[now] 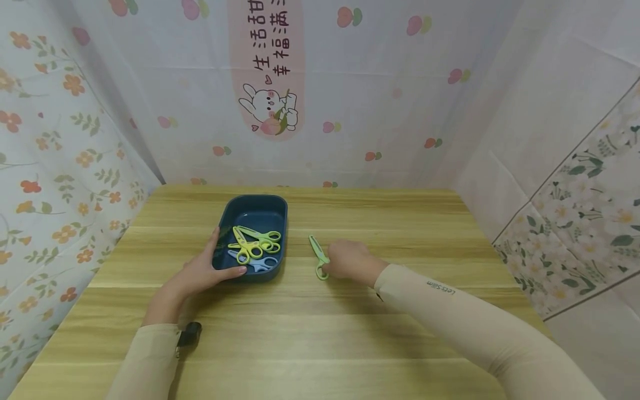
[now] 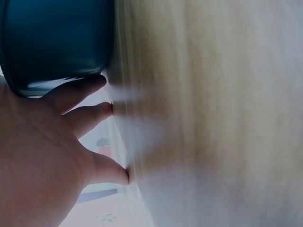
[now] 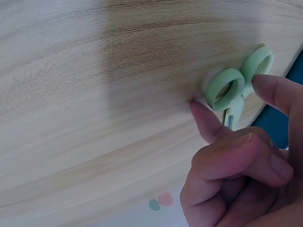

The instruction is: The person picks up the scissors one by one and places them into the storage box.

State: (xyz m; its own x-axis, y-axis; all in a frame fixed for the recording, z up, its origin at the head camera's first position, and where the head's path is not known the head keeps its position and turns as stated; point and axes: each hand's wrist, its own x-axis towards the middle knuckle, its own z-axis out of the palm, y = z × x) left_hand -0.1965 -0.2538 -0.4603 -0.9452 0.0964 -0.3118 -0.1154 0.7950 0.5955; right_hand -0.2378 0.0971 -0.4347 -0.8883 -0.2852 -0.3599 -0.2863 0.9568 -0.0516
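A dark blue tray (image 1: 257,203) on the table holds yellow scissors (image 1: 245,247), green scissors (image 1: 270,235) and blue scissors (image 1: 262,263), overlapping one another. My left hand (image 1: 202,270) rests against the tray's near left corner, thumb along the front side. In the left wrist view its other fingers (image 2: 90,116) are spread and fairly straight beside the tray (image 2: 57,42). To the right of the tray, light green scissors (image 1: 318,251) lie with their blades pointing away. My right hand (image 1: 350,260) pinches their handle loops (image 3: 226,89) between thumb and index finger, the other fingers curled in.
The wooden table (image 1: 280,344) extends around both hands. Behind it hangs a printed curtain (image 1: 380,111) with a rabbit picture, and flowered cloth (image 1: 65,139) borders the left side. A black band (image 1: 190,334) is on the left wrist.
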